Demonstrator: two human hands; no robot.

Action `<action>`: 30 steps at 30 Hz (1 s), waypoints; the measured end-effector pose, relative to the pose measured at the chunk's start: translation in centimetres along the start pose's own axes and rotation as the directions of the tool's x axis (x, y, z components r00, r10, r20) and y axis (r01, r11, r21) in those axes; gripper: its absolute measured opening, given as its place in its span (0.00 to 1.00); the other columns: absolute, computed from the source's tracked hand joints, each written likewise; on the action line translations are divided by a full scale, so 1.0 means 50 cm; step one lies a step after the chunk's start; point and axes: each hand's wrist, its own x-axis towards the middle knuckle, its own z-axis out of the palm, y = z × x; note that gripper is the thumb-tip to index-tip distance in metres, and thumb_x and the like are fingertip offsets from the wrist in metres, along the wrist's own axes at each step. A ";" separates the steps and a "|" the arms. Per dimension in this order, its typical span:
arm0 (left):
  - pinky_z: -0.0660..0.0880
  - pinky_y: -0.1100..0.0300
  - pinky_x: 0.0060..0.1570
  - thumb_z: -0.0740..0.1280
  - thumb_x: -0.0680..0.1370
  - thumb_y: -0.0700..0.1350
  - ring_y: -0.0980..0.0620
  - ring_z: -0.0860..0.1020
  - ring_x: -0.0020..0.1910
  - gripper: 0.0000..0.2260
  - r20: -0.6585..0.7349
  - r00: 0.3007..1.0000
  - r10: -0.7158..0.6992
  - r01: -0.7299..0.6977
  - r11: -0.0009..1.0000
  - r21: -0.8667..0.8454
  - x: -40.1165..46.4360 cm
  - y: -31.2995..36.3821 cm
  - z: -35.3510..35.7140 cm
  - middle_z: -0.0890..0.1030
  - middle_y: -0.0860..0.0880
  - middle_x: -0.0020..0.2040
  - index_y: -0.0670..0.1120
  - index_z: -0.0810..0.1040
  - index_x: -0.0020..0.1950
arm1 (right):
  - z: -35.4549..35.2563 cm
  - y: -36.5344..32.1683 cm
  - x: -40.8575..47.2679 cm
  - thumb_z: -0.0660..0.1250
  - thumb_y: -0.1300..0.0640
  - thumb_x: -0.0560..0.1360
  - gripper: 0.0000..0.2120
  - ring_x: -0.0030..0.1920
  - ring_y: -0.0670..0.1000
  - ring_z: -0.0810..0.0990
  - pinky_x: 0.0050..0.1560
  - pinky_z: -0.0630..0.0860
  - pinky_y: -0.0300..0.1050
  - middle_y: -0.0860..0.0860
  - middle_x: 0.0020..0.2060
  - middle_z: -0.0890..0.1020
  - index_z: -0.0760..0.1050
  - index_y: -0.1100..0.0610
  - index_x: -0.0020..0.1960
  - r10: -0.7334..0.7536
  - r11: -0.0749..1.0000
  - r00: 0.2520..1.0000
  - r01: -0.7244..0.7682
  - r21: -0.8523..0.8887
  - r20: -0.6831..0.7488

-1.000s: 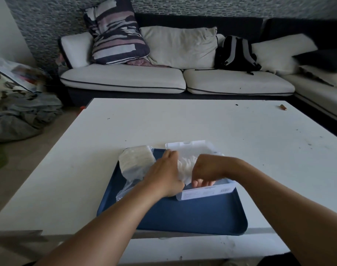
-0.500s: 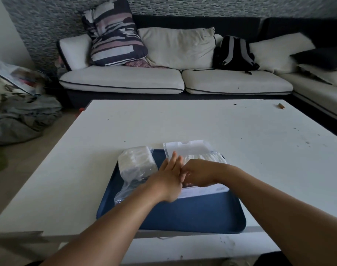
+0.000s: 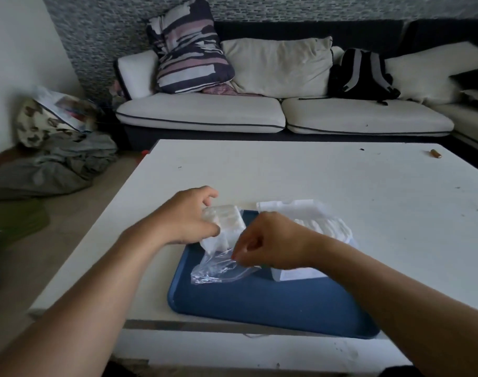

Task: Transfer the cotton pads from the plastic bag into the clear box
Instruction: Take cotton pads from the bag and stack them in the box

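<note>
Now both hands have left the clear box [image 3: 322,227] for the plastic bag [image 3: 221,240] left of it: left hand [image 3: 189,216] grips its pad stack, right hand [image 3: 262,240] pinches its loose mouth; another batch follows.

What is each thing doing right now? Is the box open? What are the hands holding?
Box: open, lid back, pads inside.
Bag: on the tray, still holding pads, loose end crumpled.
Left hand: grips the bag's full end.
Right hand: pinches the bag's loose end.
Tray: flat on the table.
</note>
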 end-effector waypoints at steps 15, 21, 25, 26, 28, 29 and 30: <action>0.67 0.62 0.61 0.58 0.85 0.48 0.51 0.70 0.65 0.08 0.022 0.965 -0.262 0.231 0.804 -0.547 0.082 -0.142 0.120 0.76 0.57 0.60 0.52 0.75 0.60 | 0.119 0.034 0.112 0.62 0.48 0.81 0.26 0.72 0.60 0.60 0.65 0.68 0.53 0.55 0.73 0.60 0.60 0.49 0.77 0.144 0.778 0.959 -0.262 -0.571 -0.243; 0.72 0.59 0.45 0.64 0.81 0.50 0.49 0.78 0.51 0.12 -0.053 0.940 -0.338 0.259 0.804 -0.536 0.102 -0.138 0.126 0.82 0.48 0.50 0.43 0.82 0.53 | 0.096 0.063 0.120 0.70 0.56 0.76 0.22 0.60 0.58 0.72 0.50 0.76 0.50 0.54 0.60 0.71 0.73 0.47 0.69 0.085 0.929 0.962 -0.171 -0.328 -0.260; 0.72 0.57 0.45 0.67 0.80 0.46 0.48 0.77 0.47 0.08 -0.119 0.905 -0.408 0.324 0.843 -0.429 0.100 -0.139 0.123 0.82 0.46 0.48 0.42 0.81 0.50 | 0.100 0.071 0.121 0.75 0.56 0.72 0.18 0.56 0.56 0.76 0.45 0.74 0.47 0.50 0.61 0.73 0.79 0.52 0.61 0.056 0.956 0.956 -0.134 -0.260 -0.287; 0.73 0.56 0.45 0.67 0.80 0.46 0.47 0.78 0.47 0.08 -0.131 0.901 -0.413 0.328 0.849 -0.413 0.099 -0.141 0.122 0.82 0.46 0.48 0.43 0.80 0.49 | 0.103 0.072 0.122 0.75 0.55 0.71 0.17 0.55 0.55 0.77 0.45 0.74 0.46 0.50 0.61 0.74 0.80 0.52 0.60 0.056 0.962 0.955 -0.130 -0.241 -0.291; 0.77 0.53 0.48 0.67 0.79 0.47 0.45 0.80 0.47 0.07 -0.146 0.890 -0.431 0.334 0.837 -0.433 0.101 -0.144 0.121 0.83 0.46 0.47 0.45 0.80 0.46 | 0.110 0.072 0.124 0.76 0.55 0.70 0.17 0.55 0.54 0.76 0.48 0.75 0.46 0.50 0.59 0.74 0.81 0.52 0.58 0.071 0.975 0.952 -0.129 -0.180 -0.296; 0.79 0.52 0.50 0.68 0.79 0.48 0.44 0.81 0.48 0.07 -0.150 0.886 -0.438 0.331 0.827 -0.455 0.101 -0.144 0.121 0.83 0.45 0.47 0.45 0.79 0.45 | 0.113 0.071 0.125 0.76 0.55 0.70 0.17 0.56 0.54 0.75 0.48 0.73 0.44 0.50 0.58 0.74 0.82 0.52 0.58 0.079 0.979 0.952 -0.130 -0.157 -0.296; 0.80 0.51 0.51 0.68 0.79 0.48 0.43 0.81 0.49 0.07 -0.154 0.882 -0.446 0.332 0.818 -0.469 0.101 -0.145 0.121 0.83 0.45 0.47 0.45 0.79 0.45 | 0.117 0.070 0.126 0.76 0.54 0.69 0.17 0.57 0.54 0.75 0.47 0.71 0.43 0.50 0.58 0.74 0.82 0.51 0.58 0.089 0.980 0.952 -0.136 -0.145 -0.292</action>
